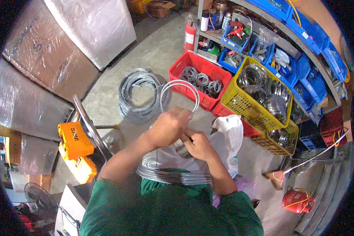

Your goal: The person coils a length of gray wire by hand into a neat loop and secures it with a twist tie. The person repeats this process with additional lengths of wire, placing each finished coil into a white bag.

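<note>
Head view looks down on your two hands meeting in front of your chest. Your left hand has its fingers curled tight around a thin grey wire loop that arches up above your knuckles. Your right hand sits just beside it, fingers closed around the lower end of the same wire; what else it may pinch you cannot tell. Below both wrists, a large coil of grey steel wire lies across your lap against your green shirt.

Past your hands, a loose heap of grey wire coils rests on the concrete floor. To its right stands a red plastic crate of small wire rings, then a yellow plastic crate full of shiny rings. A white plastic bag hangs just beside your right hand. On your left, an orange tool case lies near a metal pole. A red fire extinguisher stands by the shelf of blue bins.
</note>
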### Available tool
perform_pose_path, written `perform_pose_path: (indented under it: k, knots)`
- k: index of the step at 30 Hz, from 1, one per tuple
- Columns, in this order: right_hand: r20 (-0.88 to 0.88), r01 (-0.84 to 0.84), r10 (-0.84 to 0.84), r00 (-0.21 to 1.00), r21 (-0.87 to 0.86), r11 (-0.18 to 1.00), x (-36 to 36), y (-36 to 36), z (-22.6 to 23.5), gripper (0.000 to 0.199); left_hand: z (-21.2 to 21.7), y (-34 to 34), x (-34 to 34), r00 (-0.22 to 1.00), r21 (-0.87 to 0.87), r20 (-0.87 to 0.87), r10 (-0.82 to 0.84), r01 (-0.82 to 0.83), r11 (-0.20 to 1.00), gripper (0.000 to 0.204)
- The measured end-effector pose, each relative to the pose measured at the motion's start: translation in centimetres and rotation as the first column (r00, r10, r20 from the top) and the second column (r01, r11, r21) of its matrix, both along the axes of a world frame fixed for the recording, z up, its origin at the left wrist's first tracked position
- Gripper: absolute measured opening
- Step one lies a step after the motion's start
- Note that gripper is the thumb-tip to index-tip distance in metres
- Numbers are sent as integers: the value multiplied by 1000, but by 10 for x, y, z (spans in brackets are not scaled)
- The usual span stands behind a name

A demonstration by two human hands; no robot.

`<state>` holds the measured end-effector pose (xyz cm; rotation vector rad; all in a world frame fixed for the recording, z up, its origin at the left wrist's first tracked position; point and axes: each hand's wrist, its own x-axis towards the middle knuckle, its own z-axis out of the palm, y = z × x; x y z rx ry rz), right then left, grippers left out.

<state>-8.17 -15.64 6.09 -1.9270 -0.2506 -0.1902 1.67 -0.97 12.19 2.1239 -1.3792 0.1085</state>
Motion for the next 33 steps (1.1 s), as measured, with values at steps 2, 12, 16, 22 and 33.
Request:
perform_pose_path:
  k: [2, 12, 16, 22, 33]
  knots:
    - [-23, -4, 2, 1000, -76, 997, -4, -1, 6, 12, -3, 4, -1, 999, 163, 17, 36, -39, 986, 20]
    - [223, 192, -136, 965, -254, 948, 4, -9, 25, 18, 9, 31, 3, 985, 222, -155, -80, 114, 968, 15]
    - [337, 202, -108, 935, -259, 944, 17, -17, 29, 25, 17, 36, -7, 986, 195, -167, 18, 15, 981, 12]
    - [532, 223, 30, 846, -404, 887, 39, -28, 47, 28, 33, 52, -10, 995, 195, -56, 84, -71, 978, 20]
    - [686, 246, 208, 697, -501, 830, 44, -28, 57, 26, 43, 97, -12, 998, 249, 65, 26, -42, 968, 22]
